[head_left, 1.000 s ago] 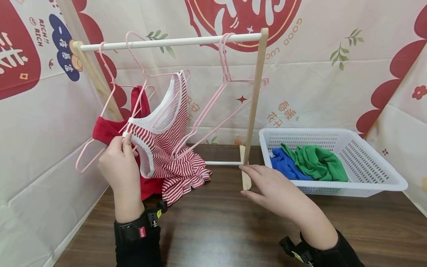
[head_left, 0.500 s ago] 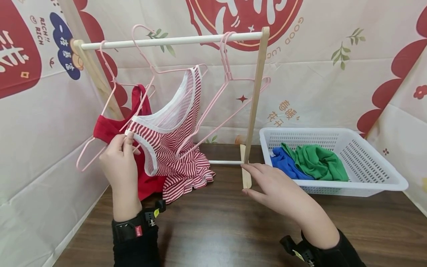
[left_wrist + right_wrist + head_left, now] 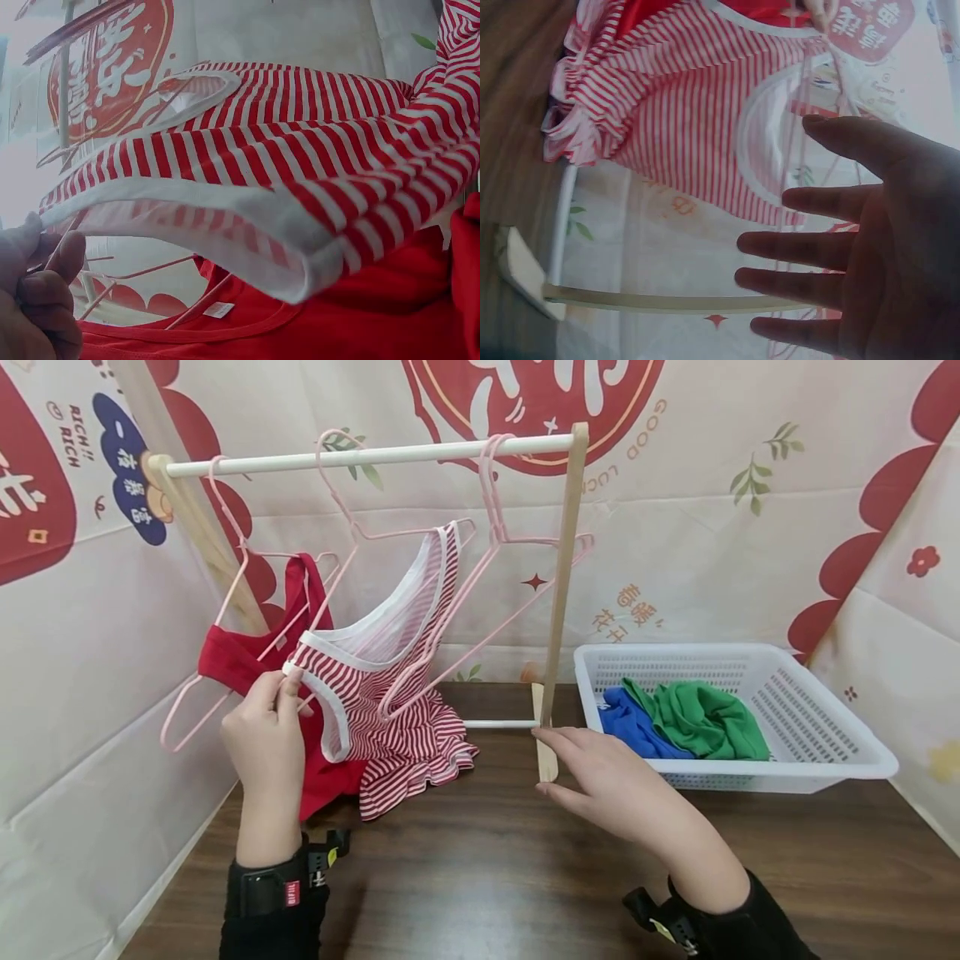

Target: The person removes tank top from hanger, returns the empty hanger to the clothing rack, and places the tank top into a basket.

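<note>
A red-and-white striped dress point(image 3: 390, 693) hangs on a pink hanger point(image 3: 352, 527) hooked over the white rail point(image 3: 367, 456) of a small wooden rack. My left hand point(image 3: 266, 735) pinches the dress's white-trimmed shoulder strap together with the hanger wire; the pinch also shows in the left wrist view, where the left hand point(image 3: 37, 292) sits under the striped dress point(image 3: 300, 165). A red garment point(image 3: 240, 660) hangs behind on another pink hanger. My right hand point(image 3: 600, 772) is open, fingers straight, beside the rack's wooden foot point(image 3: 546, 752). The right hand point(image 3: 855, 247) holds nothing.
A white plastic basket point(image 3: 825, 760) at the right holds a green garment point(image 3: 701, 718) and a blue garment point(image 3: 626, 727). Empty pink hangers point(image 3: 495, 527) hang near the rack's right post point(image 3: 558, 577). Printed cloth walls close in on the left, back and right of the brown table point(image 3: 487, 877).
The striped dress's hanger has slid right along the rail and settled lower on it. My left hand keeps its pinch; the right hand stays open by the rack's foot.
</note>
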`<action>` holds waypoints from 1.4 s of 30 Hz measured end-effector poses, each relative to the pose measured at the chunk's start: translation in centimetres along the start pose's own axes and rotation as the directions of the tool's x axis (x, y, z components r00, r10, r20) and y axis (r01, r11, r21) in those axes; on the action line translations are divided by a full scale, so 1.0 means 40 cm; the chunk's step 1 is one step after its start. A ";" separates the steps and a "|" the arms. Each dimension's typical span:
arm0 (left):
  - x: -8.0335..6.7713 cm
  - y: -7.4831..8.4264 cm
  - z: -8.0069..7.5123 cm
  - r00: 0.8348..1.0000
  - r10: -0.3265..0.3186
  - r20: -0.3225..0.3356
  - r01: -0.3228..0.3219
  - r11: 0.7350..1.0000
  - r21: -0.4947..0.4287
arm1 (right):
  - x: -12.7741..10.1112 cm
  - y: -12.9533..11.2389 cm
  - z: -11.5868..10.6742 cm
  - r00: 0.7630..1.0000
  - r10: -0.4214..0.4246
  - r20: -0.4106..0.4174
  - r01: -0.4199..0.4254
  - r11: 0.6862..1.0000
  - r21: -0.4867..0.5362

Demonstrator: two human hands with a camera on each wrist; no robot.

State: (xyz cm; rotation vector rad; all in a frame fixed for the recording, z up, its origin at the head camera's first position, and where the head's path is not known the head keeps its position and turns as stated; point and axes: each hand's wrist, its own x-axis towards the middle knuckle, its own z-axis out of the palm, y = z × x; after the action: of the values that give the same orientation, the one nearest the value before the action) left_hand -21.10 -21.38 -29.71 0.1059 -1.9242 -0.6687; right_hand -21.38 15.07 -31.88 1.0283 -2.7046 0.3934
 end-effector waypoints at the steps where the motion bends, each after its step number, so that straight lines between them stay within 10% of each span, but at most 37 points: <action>1: 0.000 -0.002 -0.003 1.000 0.005 -0.008 -0.005 1.000 0.002 | 0.001 0.001 0.003 1.000 -0.011 -0.005 0.011 1.000 -0.009; 8: 0.001 -0.007 -0.022 0.998 0.026 -0.051 -0.026 1.000 0.004 | -0.002 0.021 0.013 0.993 -0.089 -0.081 0.083 0.994 -0.076; 28: -0.041 -0.037 -0.053 0.994 -0.020 0.110 0.033 0.993 -0.114 | -0.038 0.057 0.022 0.993 -0.045 -0.108 0.038 0.997 -0.069; 36: -0.075 -0.050 -0.056 0.965 -0.140 0.221 0.174 0.974 -0.147 | -0.043 0.059 0.030 0.993 -0.026 -0.117 0.019 0.998 -0.058; 42: -0.087 -0.066 -0.057 0.913 -0.272 0.305 0.326 0.935 -0.141 | -0.048 0.057 0.021 0.995 0.016 -0.100 -0.021 0.999 -0.043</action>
State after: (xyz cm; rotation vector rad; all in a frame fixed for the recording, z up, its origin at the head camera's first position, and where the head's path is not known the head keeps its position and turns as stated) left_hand -18.14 -23.25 -33.18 0.1992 -2.1257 -1.1228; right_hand -21.60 17.61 -33.61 0.9466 -2.6237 0.3768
